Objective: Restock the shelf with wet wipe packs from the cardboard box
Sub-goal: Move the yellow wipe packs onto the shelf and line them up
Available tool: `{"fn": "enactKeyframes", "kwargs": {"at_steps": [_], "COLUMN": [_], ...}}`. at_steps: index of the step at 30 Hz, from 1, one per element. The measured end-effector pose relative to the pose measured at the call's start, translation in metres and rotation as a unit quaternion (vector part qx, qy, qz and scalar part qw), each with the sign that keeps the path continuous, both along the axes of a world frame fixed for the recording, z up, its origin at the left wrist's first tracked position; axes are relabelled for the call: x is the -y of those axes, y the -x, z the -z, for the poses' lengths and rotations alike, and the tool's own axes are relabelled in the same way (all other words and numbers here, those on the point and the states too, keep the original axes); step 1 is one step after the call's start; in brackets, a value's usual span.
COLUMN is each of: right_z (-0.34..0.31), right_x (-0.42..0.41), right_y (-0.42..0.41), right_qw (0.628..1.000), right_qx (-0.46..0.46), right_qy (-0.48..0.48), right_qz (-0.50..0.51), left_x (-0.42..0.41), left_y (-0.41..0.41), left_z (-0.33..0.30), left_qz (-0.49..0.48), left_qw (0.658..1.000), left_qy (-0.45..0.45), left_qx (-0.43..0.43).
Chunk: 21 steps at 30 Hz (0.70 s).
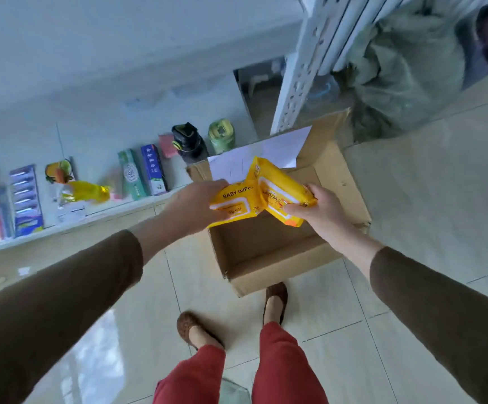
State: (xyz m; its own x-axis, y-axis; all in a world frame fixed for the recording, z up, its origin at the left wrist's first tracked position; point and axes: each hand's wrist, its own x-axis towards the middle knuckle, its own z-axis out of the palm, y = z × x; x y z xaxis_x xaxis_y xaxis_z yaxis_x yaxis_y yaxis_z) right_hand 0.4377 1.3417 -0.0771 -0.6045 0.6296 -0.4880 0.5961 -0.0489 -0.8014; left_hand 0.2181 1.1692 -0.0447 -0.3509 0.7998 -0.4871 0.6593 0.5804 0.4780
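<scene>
Two yellow baby wipe packs are held above the open cardboard box (269, 258), which stands on the tiled floor. My left hand (196, 205) grips the left pack (232, 202), the one with "BABY WIPES" readable. My right hand (321, 208) grips the right pack (280, 196), which is tilted and touches the left one. The part of the box I can see inside looks bare, with white paper (266, 158) over its far flap. The low white shelf (70, 225) runs along the left, and another yellow pack (88, 191) lies on it.
The shelf carries toothbrush packs (25, 196), toothpaste boxes (142, 173), a black bottle (188, 142) and a green bottle (221, 135). A white perforated rack upright (301, 71) rises behind the box. A bulky plastic bag (406, 71) sits at the right. My feet stand just before the box.
</scene>
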Motion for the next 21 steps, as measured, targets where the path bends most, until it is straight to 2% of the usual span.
{"fn": "enactKeyframes", "kwargs": {"at_steps": [4,8,12,17,21], "right_z": [-0.112,-0.191,-0.236,-0.275,-0.282], "right_x": [0.040,0.081,0.094,0.082,0.051], "right_y": [0.038,0.087,0.144,0.238,0.314], "right_qw": [0.997,0.989,0.980,0.973,0.970], "right_qx": [-0.070,-0.146,-0.199,-0.230,-0.227], "right_qy": [0.005,0.013,0.017,-0.023,-0.068], "right_qz": [0.031,0.016,0.011,-0.028,-0.055], "left_x": [0.056,0.112,0.141,0.146,0.125], "left_y": [0.034,0.080,0.126,0.203,0.266], "left_z": [-0.114,-0.198,-0.243,-0.282,-0.292], "left_qz": [-0.033,-0.043,-0.046,-0.051,-0.083], "left_qw": [0.998,0.994,0.987,0.970,0.965], "left_qy": [-0.046,-0.089,-0.116,-0.167,-0.172], "left_qx": [-0.003,-0.043,-0.096,-0.170,-0.178]}}
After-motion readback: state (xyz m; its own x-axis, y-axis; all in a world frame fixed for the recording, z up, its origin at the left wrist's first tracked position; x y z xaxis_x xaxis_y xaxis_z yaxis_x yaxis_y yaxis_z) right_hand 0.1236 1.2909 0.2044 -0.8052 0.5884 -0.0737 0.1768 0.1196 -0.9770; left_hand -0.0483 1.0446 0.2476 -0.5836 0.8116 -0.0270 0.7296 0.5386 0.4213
